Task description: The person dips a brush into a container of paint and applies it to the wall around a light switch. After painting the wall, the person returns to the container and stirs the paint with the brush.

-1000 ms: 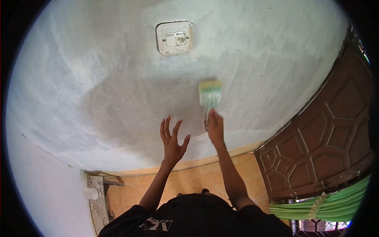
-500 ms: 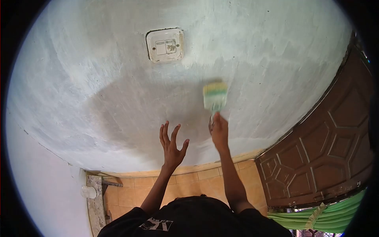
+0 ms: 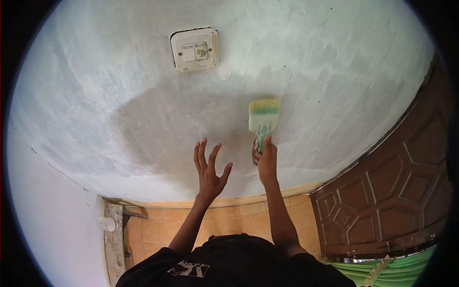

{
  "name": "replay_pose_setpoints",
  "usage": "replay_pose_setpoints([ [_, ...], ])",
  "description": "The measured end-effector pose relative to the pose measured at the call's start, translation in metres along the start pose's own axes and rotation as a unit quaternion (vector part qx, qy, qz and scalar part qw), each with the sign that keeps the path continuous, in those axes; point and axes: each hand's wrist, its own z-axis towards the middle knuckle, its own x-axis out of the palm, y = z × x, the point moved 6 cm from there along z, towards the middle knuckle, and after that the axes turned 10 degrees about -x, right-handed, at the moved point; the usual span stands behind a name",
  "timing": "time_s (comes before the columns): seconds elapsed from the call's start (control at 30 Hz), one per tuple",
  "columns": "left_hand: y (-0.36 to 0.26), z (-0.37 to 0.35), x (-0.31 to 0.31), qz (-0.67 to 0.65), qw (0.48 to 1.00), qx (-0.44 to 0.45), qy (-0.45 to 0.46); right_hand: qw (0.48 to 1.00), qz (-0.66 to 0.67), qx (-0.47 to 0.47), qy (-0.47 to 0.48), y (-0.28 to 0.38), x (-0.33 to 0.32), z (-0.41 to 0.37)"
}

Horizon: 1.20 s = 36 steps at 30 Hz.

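Observation:
Wrapped round the green handle of a wide paintbrush (image 3: pixel 264 119), my right hand (image 3: pixel 266 160) holds it upright against the wall (image 3: pixel 162 119). Yellowish bristles point up, and pale paint coats the lower part of the brush head. To its left, my left hand (image 3: pixel 210 174) is raised with its fingers spread and nothing in it, close to the wall. The wall carries streaky whitish paint, with a greyer patch in shadow around both hands. A paint-marked white light switch (image 3: pixel 195 49) sits above, up and left of the brush.
At right stands a brown panelled door (image 3: pixel 382 191), with a green curtain (image 3: pixel 406 270) below it. A worn bench (image 3: pixel 114 248) is at lower left, with a whitish translucent cup (image 3: pixel 106 223) on it. Orange tiles (image 3: pixel 229 222) cover the floor.
The brush and my right hand have shifted slightly right relative to the switch. My left hand stays spread, a little higher in view. The view itself has moved slightly.

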Motion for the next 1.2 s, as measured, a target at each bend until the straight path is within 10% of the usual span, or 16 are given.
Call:
replay_pose_setpoints([
  [1.2,-0.038,0.039,-0.011,-0.018,0.999,0.038,-0.023,0.994,-0.021,-0.096,0.041,0.042,0.025,0.058],
])
